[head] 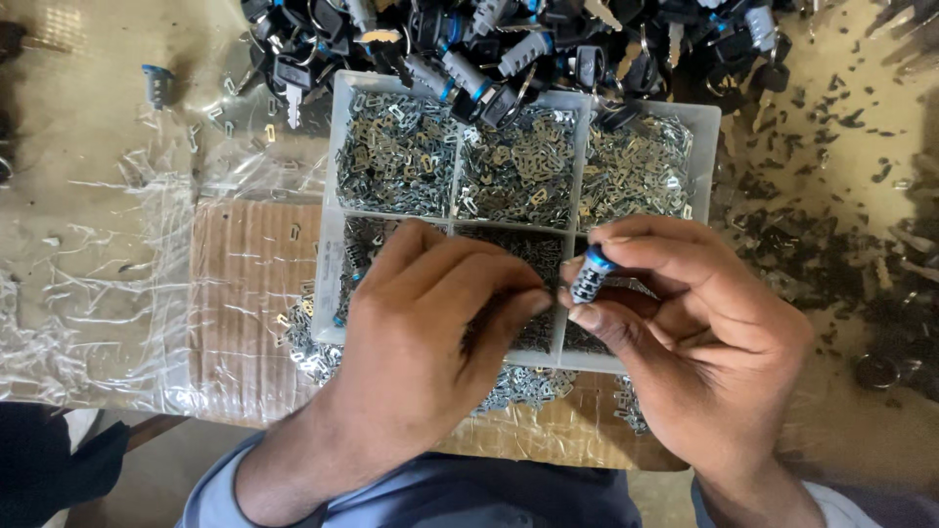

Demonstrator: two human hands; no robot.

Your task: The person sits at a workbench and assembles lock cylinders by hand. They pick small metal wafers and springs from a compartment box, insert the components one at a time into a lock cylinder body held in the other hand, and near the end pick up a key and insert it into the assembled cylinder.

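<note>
— What did the right hand (pixel 685 332) hold?
— It pinched a small lock cylinder (pixel 590 276) between thumb and forefinger, over the compartment tray (pixel 337 293).
— And the left hand (pixel 430 323)?
— Fingertips pressed together, just at the cylinder's nine o'clock.

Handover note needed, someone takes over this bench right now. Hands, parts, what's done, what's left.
Right hand: pinches a small lock cylinder, blue ring at its top, between thumb and fingers.
Left hand: fingertips pinched together right beside the cylinder; anything held there is too small to see.
Both hands sit over the near row of the clear compartment tray, which is filled with small metal plates; some have spilled onto the cardboard.
Pile of cylinders and keys lies beyond the tray.
Done count: cannot tell. Left: the cylinder in hand is still being worked.
</note>
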